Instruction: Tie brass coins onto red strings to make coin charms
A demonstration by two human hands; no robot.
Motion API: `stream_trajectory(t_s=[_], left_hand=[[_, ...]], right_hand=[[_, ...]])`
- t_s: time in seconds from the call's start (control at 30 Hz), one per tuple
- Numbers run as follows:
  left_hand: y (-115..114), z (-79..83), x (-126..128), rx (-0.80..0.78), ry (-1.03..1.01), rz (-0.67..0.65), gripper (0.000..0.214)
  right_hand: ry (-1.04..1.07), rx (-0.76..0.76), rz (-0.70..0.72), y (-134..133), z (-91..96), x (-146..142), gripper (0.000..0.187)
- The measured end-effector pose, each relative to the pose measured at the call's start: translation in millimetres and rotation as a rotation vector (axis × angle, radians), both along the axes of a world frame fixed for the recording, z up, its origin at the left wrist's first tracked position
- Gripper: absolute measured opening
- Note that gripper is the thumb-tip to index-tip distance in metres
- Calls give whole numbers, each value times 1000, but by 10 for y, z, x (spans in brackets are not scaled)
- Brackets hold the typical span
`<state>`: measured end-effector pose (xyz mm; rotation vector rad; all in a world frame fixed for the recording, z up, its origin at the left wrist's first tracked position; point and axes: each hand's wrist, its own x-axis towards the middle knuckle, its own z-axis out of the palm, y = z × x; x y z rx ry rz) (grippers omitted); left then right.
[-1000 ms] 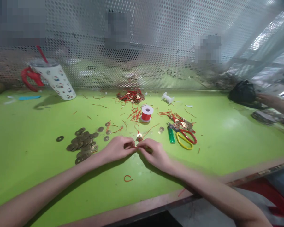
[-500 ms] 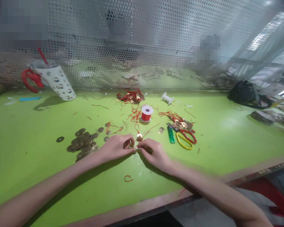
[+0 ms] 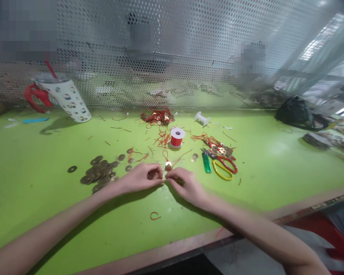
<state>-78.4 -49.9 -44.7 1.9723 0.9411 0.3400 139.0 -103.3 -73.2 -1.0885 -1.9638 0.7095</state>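
Close together at the middle of the table, my left hand and my right hand pinch with thumb and forefinger. Between the fingertips runs thin red cord, mostly hidden by the fingers. Just beyond them lies a round coin threaded on red cord, its loop pointing away from me and a loose end trailing to the right. A heap of brass holed coins lies beside my left wrist. To the right of my right hand are scissors with red and yellow handles and a green lighter.
A spool of red cord stands ahead, with an empty white spool behind it. Piles of corded coins lie at the back and right. A patterned tumbler stands far left, before a perforated metal screen. Cord scraps are scattered about.
My left fingertips have closed up slightly, and less cord shows between my two hands. The coin and the other things on the table stay in place.
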Motion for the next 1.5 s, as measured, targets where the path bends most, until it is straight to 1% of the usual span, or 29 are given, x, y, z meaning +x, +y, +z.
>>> stream_trajectory(t_s=[0.1,0.23,0.47,0.57,0.7,0.8,0.93,1.07,1.13,1.27,1.37,1.43,1.5], left_hand=[[-26,-14,13,43,19,-12,24],[-50,-25,34,115,41,11,24],[-75,-79,52,187,105,47,31],[-73,-60,64,145,124,58,32],[-59,-21,72,-6,85,94,33],[-53,-19,62,-36,61,126,32],[-35,-3,31,-38,89,70,33],[42,54,-19,-193,39,-1,37],[89,68,-46,-233,-2,-16,37],[133,43,-79,-242,-41,-35,32],[108,21,-71,-238,-6,-52,30],[75,13,-51,-182,26,-40,27],[42,4,-25,-88,51,-17,22]], right_hand=[[1,11,-2,0,3,-2,13],[-4,6,-9,-4,8,-6,13],[16,-13,-4,-8,-4,-6,11],[25,-7,-2,-8,-22,-7,11],[25,-16,-7,-6,-35,-14,12],[12,-12,-4,-6,-31,-17,12],[5,-19,-16,-11,-12,-12,13],[10,-32,-25,-15,4,-3,12],[0,-30,-23,-12,6,-1,12],[-22,-5,-15,-1,8,-2,12],[-20,-15,-11,2,10,-6,12],[-18,-20,-8,2,10,-8,11],[-15,-19,-6,0,7,-9,11]])
